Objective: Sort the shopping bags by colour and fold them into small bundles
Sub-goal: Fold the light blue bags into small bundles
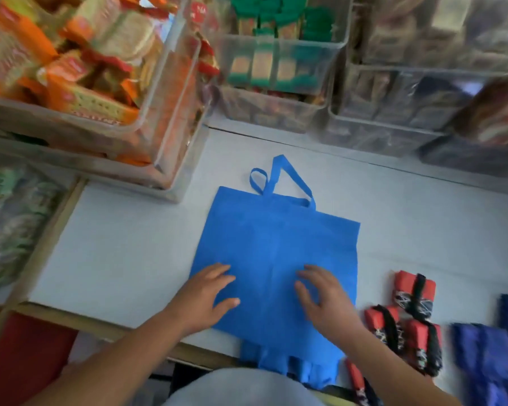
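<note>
A blue shopping bag (279, 247) lies flat on the white table (123, 247), handles pointing away from me and its bottom edge hanging over the near table edge. My left hand (206, 294) rests palm down on the bag's lower left part, fingers spread. My right hand (323, 297) hovers or presses on the lower right part, fingers apart and slightly curled. Neither hand grips anything. To the right lie three red folded bundles (408, 315) with black straps, and dark blue folded bags (493, 350) at the far right.
Clear plastic bins of packaged snacks crowd the back: orange packs (79, 71) at left, green packs (276, 54) in the middle, dark packs (423, 92) at right. A wooden table edge (50, 230) runs along the left. A red surface (27, 356) lies below left.
</note>
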### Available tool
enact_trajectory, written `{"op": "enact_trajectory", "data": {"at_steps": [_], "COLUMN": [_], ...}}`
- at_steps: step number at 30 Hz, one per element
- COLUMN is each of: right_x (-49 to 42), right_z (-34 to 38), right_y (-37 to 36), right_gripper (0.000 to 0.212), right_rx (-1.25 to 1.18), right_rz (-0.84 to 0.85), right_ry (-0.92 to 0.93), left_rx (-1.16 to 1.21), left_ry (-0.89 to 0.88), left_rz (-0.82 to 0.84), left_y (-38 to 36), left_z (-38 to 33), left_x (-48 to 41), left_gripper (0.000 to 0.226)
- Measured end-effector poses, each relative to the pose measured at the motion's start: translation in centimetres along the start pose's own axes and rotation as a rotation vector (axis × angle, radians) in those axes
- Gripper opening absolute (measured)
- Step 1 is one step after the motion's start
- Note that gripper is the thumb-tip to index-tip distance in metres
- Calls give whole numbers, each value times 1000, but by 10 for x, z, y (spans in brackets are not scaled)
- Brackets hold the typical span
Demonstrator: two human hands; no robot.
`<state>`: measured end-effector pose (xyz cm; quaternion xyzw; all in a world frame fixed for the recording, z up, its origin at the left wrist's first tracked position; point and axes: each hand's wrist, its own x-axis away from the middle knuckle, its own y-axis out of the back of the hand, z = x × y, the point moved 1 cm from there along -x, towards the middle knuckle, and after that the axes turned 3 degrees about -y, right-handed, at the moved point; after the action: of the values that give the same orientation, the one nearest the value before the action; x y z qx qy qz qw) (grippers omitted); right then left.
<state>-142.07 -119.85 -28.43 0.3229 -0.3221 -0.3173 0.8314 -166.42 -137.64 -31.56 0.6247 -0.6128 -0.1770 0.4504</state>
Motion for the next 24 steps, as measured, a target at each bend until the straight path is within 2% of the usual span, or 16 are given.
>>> {"op": "enact_trajectory", "data": {"at_steps": [1, 3, 6, 10, 12, 15, 16, 20, 24], "right_x": [8, 13, 7, 0, -2, -4, -4, -4, 12], "right_z": [3, 10, 24, 21, 18, 18, 18, 30, 58], "right_y": [-19, -45, -65, -72, -71, -69, -69, -54, -24], "right_gripper": [56, 61, 60, 62, 64, 70, 71, 80, 88], "right_rx": [95, 285, 488, 560, 549, 514, 502, 335, 328], "right_rz": [33, 73, 122, 178, 208, 232, 247, 335, 433], "right_ry": [81, 176, 203, 170, 166, 146, 135, 107, 261], "left_rx": [-9, -45, -121, -226, -219, -144, -123, 27, 78], "left_ry": [-25, -48, -71, -156, -211, -305, -324, -317, -272], "left_rz": [11, 70, 180, 165, 110, 29, -1, -45, -111], "left_y": [-4, -11, -18, -28, -32, -36, -35, -14, 38], "left_z": [10, 22, 34, 49, 57, 65, 66, 54, 30], "left_x": [4, 8, 8, 13, 18, 27, 31, 39, 39], "left_gripper": [79, 84, 103, 112, 96, 35, 22, 26, 23]}}
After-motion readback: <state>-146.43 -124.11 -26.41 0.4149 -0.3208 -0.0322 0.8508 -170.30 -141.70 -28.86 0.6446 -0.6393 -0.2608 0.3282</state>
